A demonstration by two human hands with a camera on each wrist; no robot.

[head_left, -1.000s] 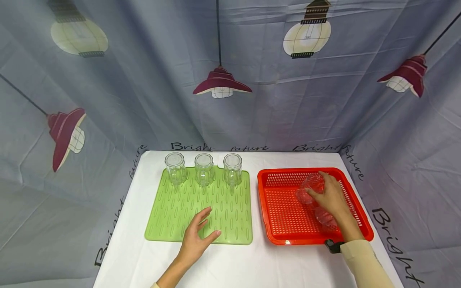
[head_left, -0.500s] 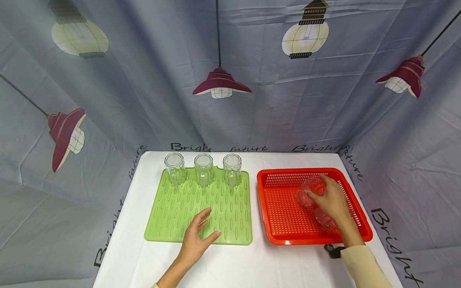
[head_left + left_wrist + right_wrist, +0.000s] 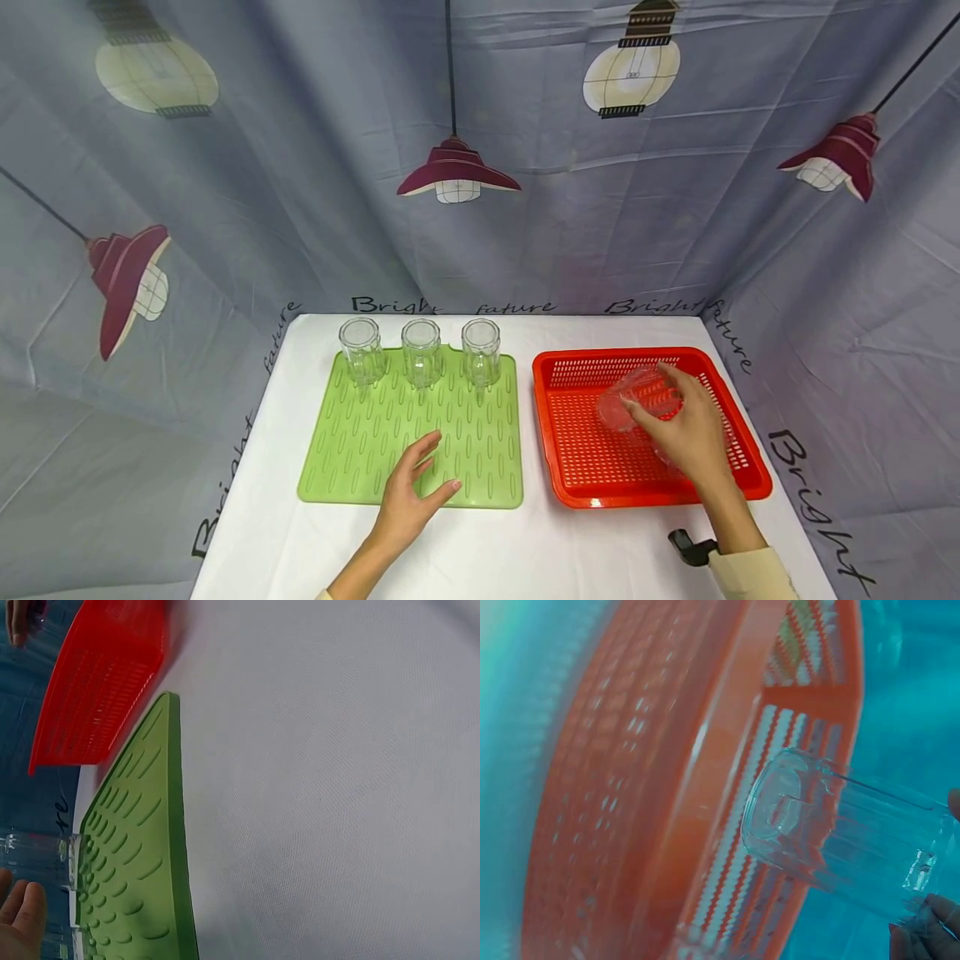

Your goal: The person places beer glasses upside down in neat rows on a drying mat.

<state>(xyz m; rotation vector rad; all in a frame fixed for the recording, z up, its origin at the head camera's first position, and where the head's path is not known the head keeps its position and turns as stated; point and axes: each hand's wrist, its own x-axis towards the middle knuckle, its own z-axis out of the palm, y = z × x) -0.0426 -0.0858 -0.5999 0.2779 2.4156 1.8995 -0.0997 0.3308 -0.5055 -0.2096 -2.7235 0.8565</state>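
My right hand (image 3: 686, 425) grips a clear glass mug (image 3: 626, 404) over the red basket (image 3: 558, 475), the mug tilted on its side. In the right wrist view the same clear mug (image 3: 832, 832) reaches from the fingertips across the basket's slotted wall. Another glass lies in the basket, mostly hidden below the right hand. My left hand (image 3: 408, 500) hovers at the front edge of the green mat (image 3: 360, 467), fingers spread and holding nothing. Three clear glass mugs, left (image 3: 363, 354), middle (image 3: 422, 354) and right (image 3: 481, 354), stand in a row along the mat's back edge.
A white cloth (image 3: 480, 550) covers the table. Grey curtains (image 3: 480, 250) printed with lamps enclose its back and sides. The basket's raised rim stands right of the mat, with a narrow strip of cloth between. A black device (image 3: 690, 548) sits at the right wrist.
Inside the basket, the mug in my right hand has lifted and tilted, its end swinging toward the left. The right hand has risen slightly. My left hand stays where it was.
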